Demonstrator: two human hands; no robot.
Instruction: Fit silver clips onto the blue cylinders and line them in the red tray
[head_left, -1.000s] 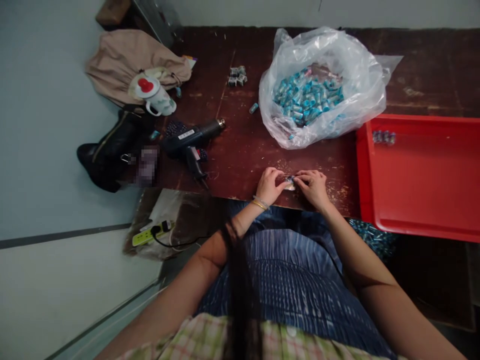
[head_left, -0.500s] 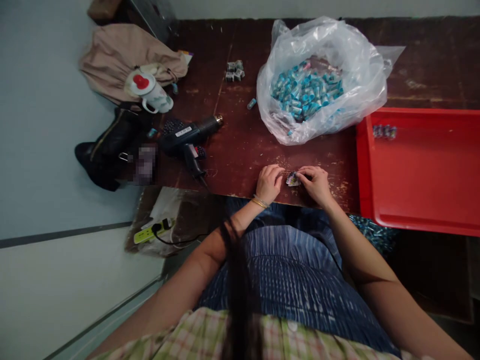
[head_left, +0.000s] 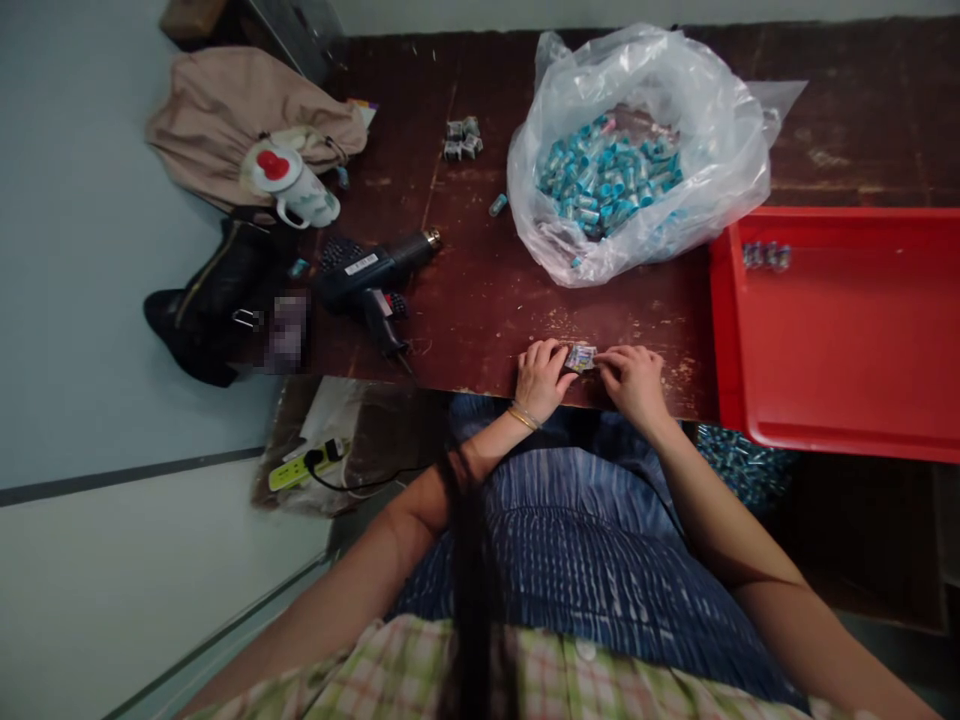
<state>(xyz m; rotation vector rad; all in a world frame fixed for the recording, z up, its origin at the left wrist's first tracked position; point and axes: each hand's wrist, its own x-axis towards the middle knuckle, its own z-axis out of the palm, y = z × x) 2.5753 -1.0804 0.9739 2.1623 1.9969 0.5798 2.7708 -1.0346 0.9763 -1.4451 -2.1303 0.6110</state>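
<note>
A small cluster of shiny printed pieces [head_left: 581, 358] lies on the table near its front edge, between my two hands. My left hand [head_left: 540, 382] rests on the tabletop with its fingers curled, thumb and forefinger gripping the cluster's left side. From the right, my right hand [head_left: 636, 382] has thumb and fingertips closed on the other end. What exactly the pieces are is too small to tell. Beyond my hands stands a clear plastic bag [head_left: 645, 255], rolled open, holding many small blue-ended cylinders [head_left: 607, 175].
A red tray [head_left: 847, 350] at right holds several small cylinders [head_left: 766, 256] in a row. To my left lies a heat gun [head_left: 371, 275], with a lidded mug [head_left: 307, 200], beige cloth bag [head_left: 217, 120] and black bag [head_left: 210, 300] beyond. Small grey pieces [head_left: 463, 140] sit further back.
My left hand has come into contact with the cluster's left side. The cluster now lies flatter and squarer, with my right hand's fingertips at its right end.
</note>
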